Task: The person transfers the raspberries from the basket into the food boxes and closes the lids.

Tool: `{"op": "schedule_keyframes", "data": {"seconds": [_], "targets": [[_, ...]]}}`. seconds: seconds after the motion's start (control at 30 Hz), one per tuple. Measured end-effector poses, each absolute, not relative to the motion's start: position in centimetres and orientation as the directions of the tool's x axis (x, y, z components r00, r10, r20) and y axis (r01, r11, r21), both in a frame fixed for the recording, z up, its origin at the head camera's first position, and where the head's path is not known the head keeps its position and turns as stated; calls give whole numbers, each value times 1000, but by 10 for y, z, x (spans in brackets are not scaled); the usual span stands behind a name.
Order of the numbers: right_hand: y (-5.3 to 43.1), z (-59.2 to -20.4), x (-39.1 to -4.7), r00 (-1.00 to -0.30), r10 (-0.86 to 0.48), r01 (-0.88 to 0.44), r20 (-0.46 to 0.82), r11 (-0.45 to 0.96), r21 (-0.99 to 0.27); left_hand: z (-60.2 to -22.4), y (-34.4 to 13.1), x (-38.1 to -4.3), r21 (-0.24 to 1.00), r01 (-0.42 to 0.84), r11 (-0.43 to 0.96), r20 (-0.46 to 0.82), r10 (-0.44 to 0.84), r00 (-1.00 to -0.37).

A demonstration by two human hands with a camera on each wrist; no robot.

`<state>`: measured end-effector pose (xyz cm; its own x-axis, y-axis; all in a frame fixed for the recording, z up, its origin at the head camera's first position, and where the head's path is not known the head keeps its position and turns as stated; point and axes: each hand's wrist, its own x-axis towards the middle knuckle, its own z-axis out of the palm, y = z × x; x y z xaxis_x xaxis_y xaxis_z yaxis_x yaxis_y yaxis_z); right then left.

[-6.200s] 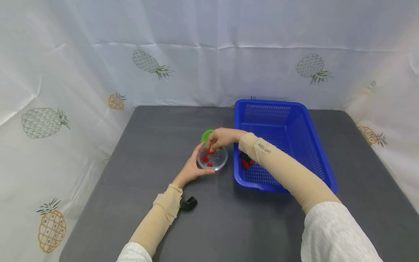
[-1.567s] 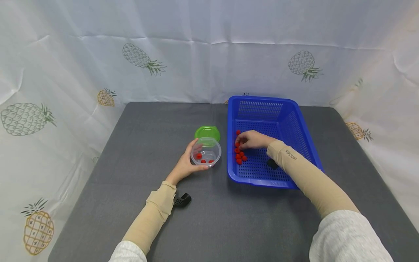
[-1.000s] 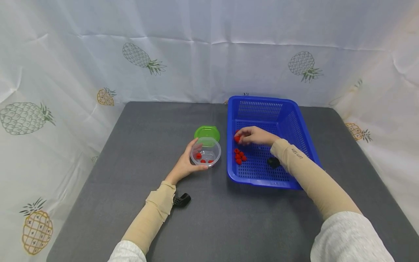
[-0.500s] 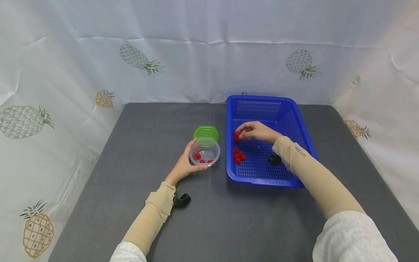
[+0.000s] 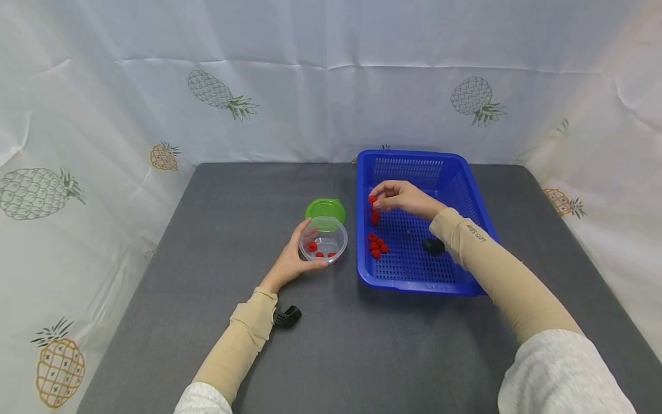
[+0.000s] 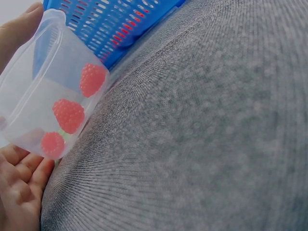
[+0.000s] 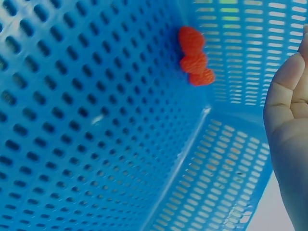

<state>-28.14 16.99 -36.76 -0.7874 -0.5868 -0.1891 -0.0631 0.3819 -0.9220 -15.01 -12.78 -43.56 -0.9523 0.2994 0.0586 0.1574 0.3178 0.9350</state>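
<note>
My left hand (image 5: 291, 263) holds a clear round plastic container (image 5: 331, 244) from its left side, thumb at the front and fingers behind. In the left wrist view, the tilted-looking container (image 6: 43, 91) has three raspberries inside, one of them at the base (image 6: 69, 116). Over the left side of the blue basket (image 5: 364, 270), my right hand (image 5: 405, 198) pinches a raspberry (image 5: 372, 199) between thumb and fingertips. Right below it lie more raspberries (image 5: 374, 218) along the basket wall. In the right wrist view, my fingertips are out of frame, with raspberries (image 7: 195, 62) beside the perforated wall.
A green lid (image 5: 326, 210) lies on the grey table (image 5: 248, 218) behind the container. Several raspberries (image 5: 377, 247) are grouped near the basket's front left. Black wrist cameras are strapped at the left wrist (image 5: 287, 317) and right wrist (image 5: 433, 247). A pineapple-print curtain (image 5: 331, 115) surrounds the table.
My right hand has gone from above the container into the basket, then edged toward the basket's far end along the raspberries. My left hand still holds the container.
</note>
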Motion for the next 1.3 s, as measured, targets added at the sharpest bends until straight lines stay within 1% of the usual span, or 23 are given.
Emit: {"op": "schedule_keyframes", "data": {"seconds": [0.17, 0.3, 0.53, 0.7, 0.83, 1.03, 1.3], "targets": [[165, -361, -282, -787, -593, -52, -170, 338, -940, -436, -128, -151, 935, 161, 316, 61, 304, -951], [161, -356, -283, -792, -590, -59, -158, 331, -942, -438, -129, -152, 938, 157, 309, 58, 306, -950], [150, -349, -284, -780, -609, -68, -144, 311, -948, -466, -134, -164, 938, 157, 309, 62, 294, -954], [139, -345, -286, -767, -626, -60, -138, 284, -957, -471, -135, -165, 935, 172, 310, 81, 285, -955], [131, -343, -286, -764, -632, -73, -131, 286, -955, -470, -135, -165, 935, 183, 305, 94, 286, -953], [118, -343, -283, -737, -664, -104, -126, 295, -950, -471, -135, -164, 935, 181, 304, 92, 284, -954], [99, -339, -281, -693, -708, -100, -137, 283, -954, -440, -129, -152, 941, 145, 306, 49, 301, -952]]}}
